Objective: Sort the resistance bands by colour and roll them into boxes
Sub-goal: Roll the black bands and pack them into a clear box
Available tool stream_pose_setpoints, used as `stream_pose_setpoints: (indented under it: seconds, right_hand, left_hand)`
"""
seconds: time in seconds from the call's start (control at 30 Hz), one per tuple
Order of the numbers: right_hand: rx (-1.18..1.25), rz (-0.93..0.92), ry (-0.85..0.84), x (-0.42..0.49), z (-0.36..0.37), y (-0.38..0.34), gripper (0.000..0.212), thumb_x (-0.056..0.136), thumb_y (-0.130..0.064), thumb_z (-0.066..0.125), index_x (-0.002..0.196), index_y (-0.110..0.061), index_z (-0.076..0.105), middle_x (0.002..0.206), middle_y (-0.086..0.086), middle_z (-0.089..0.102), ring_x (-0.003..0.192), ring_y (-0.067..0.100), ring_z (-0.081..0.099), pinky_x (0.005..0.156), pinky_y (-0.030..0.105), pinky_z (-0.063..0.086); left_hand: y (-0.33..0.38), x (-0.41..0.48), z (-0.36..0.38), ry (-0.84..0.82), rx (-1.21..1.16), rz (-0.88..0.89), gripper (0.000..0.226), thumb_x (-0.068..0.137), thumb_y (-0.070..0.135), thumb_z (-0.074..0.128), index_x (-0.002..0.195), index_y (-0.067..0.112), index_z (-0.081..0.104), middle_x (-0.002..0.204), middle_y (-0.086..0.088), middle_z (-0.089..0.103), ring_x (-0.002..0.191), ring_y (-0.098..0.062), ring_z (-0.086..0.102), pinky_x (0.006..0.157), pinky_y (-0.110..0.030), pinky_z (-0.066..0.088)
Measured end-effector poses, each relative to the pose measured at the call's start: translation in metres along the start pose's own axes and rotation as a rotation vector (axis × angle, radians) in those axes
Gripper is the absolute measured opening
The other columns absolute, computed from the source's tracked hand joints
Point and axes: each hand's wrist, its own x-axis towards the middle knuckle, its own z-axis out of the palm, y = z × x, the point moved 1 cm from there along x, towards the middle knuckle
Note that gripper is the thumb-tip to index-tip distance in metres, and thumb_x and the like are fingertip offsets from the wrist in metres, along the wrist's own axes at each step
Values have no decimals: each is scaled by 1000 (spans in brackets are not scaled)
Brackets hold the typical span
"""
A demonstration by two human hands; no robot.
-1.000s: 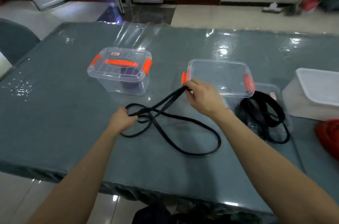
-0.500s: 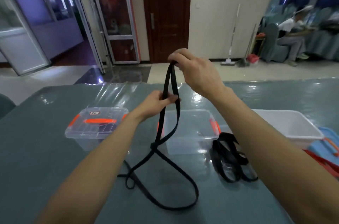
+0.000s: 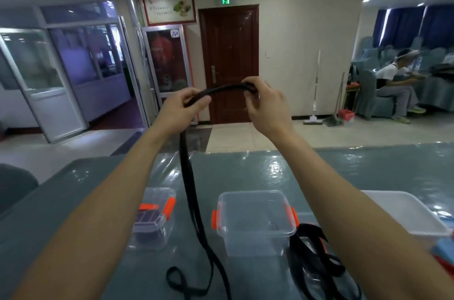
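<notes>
The black resistance band (image 3: pixel 186 176) is arching in a short span between the two hands, raised well above the table (image 3: pixel 368 172). The left hand (image 3: pixel 179 113) is gripping it with curled fingers. The right hand (image 3: pixel 267 108), level with the left and close beside it, is pinching the span's other end. The long remainder is hanging almost straight down from under the left hand and trailing in a loose loop on the table. Rolling would probably start at the right hand's end, with the left hand feeding the slack upward. The open clear box (image 3: pixel 255 221) is sitting below the right hand, with more black bands (image 3: pixel 312 255) beside it.
</notes>
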Motion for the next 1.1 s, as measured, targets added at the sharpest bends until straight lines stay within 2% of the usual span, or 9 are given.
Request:
stream_pose_setpoints:
  seconds: [0.1, 0.3, 0.4, 0.53, 0.63, 0.77, 0.9, 1.03, 1.1]
  right_hand:
    - [114, 27, -41, -28, 8, 2, 37, 105, -20, 65, 140, -29, 62, 118, -8, 73, 87, 9, 74, 85, 32, 62]
    - [173, 54, -186, -95, 40, 6, 31, 106, -17, 64, 130, -34, 54, 98, -10, 74, 74, 8, 74, 77, 44, 61]
    - [225, 15, -240, -114, 54, -1, 25, 106, -11, 62, 127, -26, 63, 116, -8, 69, 75, 6, 74, 77, 41, 60]
    - [305, 14, -335, -122, 68, -13, 28, 107, -10, 60, 130, -24, 66, 116, -3, 68, 78, 5, 75, 76, 35, 61]
    - [324, -6, -457, -130, 78, -23, 32, 105, -6, 62, 132, -21, 68, 115, -2, 68, 82, 10, 75, 84, 37, 61]
    - [331, -40, -543, -140, 90, -33, 32, 104, -5, 63, 130, -24, 69, 114, -5, 68, 88, 7, 72, 88, 26, 58]
    - [338, -1, -522, -145, 95, -27, 35, 101, -2, 65, 128, -24, 71, 108, -4, 69, 87, 7, 70, 84, 17, 54]
    - [453, 264, -499, -162, 93, -7, 41, 98, 6, 65, 127, -22, 72, 99, -3, 74, 80, 11, 77, 82, 21, 60]
    - [595, 461, -520, -174, 92, 3, 44, 97, 12, 64, 130, -17, 70, 103, 6, 77, 84, 18, 80, 86, 31, 64]
  left_hand:
    - [-12, -23, 1, -55, 29, -23, 13, 102, 40, 74, 106, 28, 76, 70, 12, 64, 59, -1, 57, 58, -18, 46]
    - [-76, -114, 15, -255, -46, -275, 17, 106, 40, 68, 103, 27, 77, 80, -10, 78, 60, -26, 68, 63, -35, 61]
    - [-98, -147, 18, -238, -120, -372, 29, 104, 38, 65, 119, 18, 79, 97, -13, 83, 83, -34, 81, 84, -41, 67]
    - [-126, -174, 14, -205, -297, -446, 27, 109, 16, 62, 134, 13, 72, 107, -15, 82, 98, -37, 78, 88, -35, 66]
    - [-142, -188, 13, -319, -245, -452, 35, 107, 23, 64, 142, 17, 66, 126, -8, 80, 123, -29, 74, 109, -36, 58]
    - [-141, -186, 37, -183, -505, -345, 49, 111, 39, 53, 155, 16, 53, 148, -10, 68, 143, -24, 61, 121, -40, 46]
    - [-146, -180, 58, -164, -633, -351, 47, 110, 35, 50, 140, 2, 65, 123, -17, 77, 117, -36, 75, 104, -40, 59]
    - [-154, -169, 66, -200, -328, -302, 29, 114, 25, 51, 103, 16, 76, 85, -3, 68, 78, -22, 66, 83, -38, 57]
    - [-157, -161, 68, -245, -143, -253, 29, 115, 25, 51, 107, 19, 78, 78, 5, 67, 72, -14, 59, 77, -31, 51]
